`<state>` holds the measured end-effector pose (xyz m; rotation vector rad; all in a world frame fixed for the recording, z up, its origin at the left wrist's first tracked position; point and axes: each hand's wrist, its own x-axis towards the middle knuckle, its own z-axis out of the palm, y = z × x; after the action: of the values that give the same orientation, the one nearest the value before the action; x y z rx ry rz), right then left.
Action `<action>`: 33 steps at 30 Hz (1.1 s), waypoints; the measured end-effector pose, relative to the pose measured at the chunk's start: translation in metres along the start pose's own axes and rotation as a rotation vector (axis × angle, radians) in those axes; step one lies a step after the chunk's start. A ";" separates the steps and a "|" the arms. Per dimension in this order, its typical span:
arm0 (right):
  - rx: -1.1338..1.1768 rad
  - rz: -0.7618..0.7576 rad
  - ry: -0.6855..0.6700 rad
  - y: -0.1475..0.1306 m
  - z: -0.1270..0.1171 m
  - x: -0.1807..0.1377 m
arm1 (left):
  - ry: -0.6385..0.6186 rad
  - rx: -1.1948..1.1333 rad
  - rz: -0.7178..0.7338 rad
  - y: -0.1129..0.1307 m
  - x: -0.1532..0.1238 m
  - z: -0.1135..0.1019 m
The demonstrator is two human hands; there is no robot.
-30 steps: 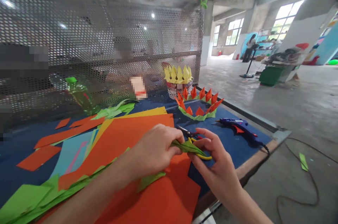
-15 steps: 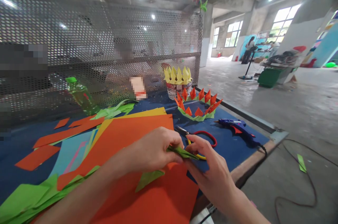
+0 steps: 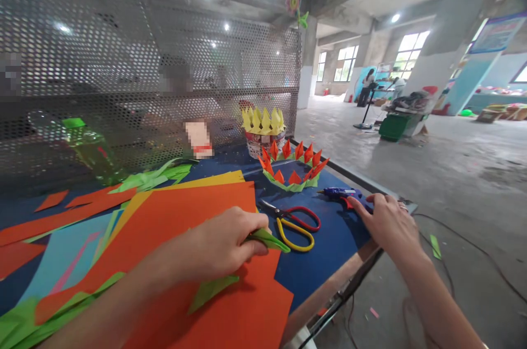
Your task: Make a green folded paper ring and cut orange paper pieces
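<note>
Left hand [image 3: 236,242], fingers pinching folded green paper [image 3: 272,238] at its three o'clock; right hand [image 3: 387,223], now parted from the paper, at the glue gun [image 3: 338,192], two o'clock from it; whether those fingers grip is indeterminable.

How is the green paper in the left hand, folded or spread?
Folded: the green paper shows as a narrow, creased strip jutting from the left hand.

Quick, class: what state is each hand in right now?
Left hand: closed, holding folded green paper.
Right hand: at the glue gun; whether gripping cannot be told.
</note>
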<state>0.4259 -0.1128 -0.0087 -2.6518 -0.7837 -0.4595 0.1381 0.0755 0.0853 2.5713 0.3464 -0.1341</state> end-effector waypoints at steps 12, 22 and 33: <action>-0.020 0.081 -0.137 -0.012 0.006 0.006 | 0.049 -0.042 0.001 -0.001 0.000 0.000; 0.356 0.048 -0.016 -0.013 -0.004 -0.035 | 0.079 -0.049 0.075 -0.005 0.002 0.000; 0.586 -0.288 0.218 -0.039 -0.017 -0.088 | 0.146 0.238 0.165 -0.007 0.003 0.002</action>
<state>0.3304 -0.1294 -0.0200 -1.9267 -1.0456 -0.4900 0.1393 0.0806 0.0795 2.8407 0.1783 0.0773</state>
